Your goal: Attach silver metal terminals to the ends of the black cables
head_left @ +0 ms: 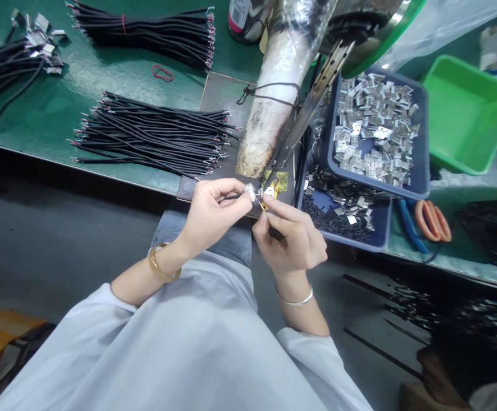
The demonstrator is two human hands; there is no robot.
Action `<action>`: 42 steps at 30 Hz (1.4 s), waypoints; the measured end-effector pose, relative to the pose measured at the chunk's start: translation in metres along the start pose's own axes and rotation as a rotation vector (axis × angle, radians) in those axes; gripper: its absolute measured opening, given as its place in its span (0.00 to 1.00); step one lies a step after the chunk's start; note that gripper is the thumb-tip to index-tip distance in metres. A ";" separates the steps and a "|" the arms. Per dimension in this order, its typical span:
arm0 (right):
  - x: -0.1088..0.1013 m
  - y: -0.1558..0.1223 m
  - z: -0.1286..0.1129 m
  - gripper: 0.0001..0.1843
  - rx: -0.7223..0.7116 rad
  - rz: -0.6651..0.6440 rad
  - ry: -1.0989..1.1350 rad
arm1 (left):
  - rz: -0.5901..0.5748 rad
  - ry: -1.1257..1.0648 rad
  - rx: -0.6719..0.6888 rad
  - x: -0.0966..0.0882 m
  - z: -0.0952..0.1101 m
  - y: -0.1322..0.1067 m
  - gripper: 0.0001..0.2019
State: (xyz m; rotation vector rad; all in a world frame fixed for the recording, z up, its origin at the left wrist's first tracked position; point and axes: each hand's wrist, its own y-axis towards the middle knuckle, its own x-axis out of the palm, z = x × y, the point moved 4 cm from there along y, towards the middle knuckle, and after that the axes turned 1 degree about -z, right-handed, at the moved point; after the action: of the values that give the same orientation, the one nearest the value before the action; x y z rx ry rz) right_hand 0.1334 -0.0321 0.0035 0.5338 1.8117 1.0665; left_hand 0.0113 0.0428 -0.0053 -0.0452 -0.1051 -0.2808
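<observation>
Left hand (220, 214) pinching a slim black cable (230, 197) near its end, a whitish, soft-looking piece (250, 192) at the thumb and index tips. Likely gripped short so the end stays steady. Right hand (293, 234) just opposite, index and thumb curled near that end; can't tell if it's pinching a fine wire.

Loose row of short black cables with stripped ends (154, 134) lies beyond the left hand, off to its left, probably for easy pick-up. Blue plastic tray (423, 154) of silver metal brackets (372, 128) sits beyond the right hand, to its right, overlapping a lower blue tray (359, 244); stacking presumably saves reach.

White film-wrapped tube (269, 103) points down just beyond both hands, maybe extraction. Glossy green tabletop (21, 117), grey floor (81, 228) left of the left hand.
</observation>
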 end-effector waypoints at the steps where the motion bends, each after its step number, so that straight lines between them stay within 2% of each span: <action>1: -0.001 0.001 0.000 0.08 -0.002 0.007 0.006 | -0.005 0.003 0.005 0.000 0.000 -0.001 0.09; 4: -0.005 0.006 0.000 0.08 0.054 0.030 0.021 | -0.036 0.030 0.025 0.001 0.000 -0.005 0.08; 9: -0.004 0.011 0.008 0.05 0.465 -0.076 0.283 | -0.024 0.062 0.145 0.000 0.004 -0.007 0.08; 12: -0.002 0.010 0.009 0.04 0.566 -0.104 0.358 | -0.006 0.056 0.204 0.000 0.005 -0.005 0.09; 17: -0.001 0.009 0.009 0.05 0.496 -0.081 0.336 | 0.013 0.036 0.240 0.001 0.004 -0.001 0.08; 25: -0.004 0.018 0.004 0.09 0.388 -0.057 0.259 | 0.040 0.144 0.313 0.000 0.013 -0.001 0.08; 34: -0.002 0.010 0.007 0.08 0.430 -0.082 0.297 | 0.007 0.282 0.295 -0.002 0.011 -0.002 0.08; 42: -0.004 0.019 0.004 0.10 0.353 -0.044 0.227 | 0.036 0.358 0.487 -0.001 0.017 -0.004 0.08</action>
State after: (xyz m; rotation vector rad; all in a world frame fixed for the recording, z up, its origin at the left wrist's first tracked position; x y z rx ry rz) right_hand 0.1370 -0.0235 0.0208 0.5967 2.2214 0.8044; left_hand 0.0078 0.0400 0.0121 0.4851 0.1843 -0.2174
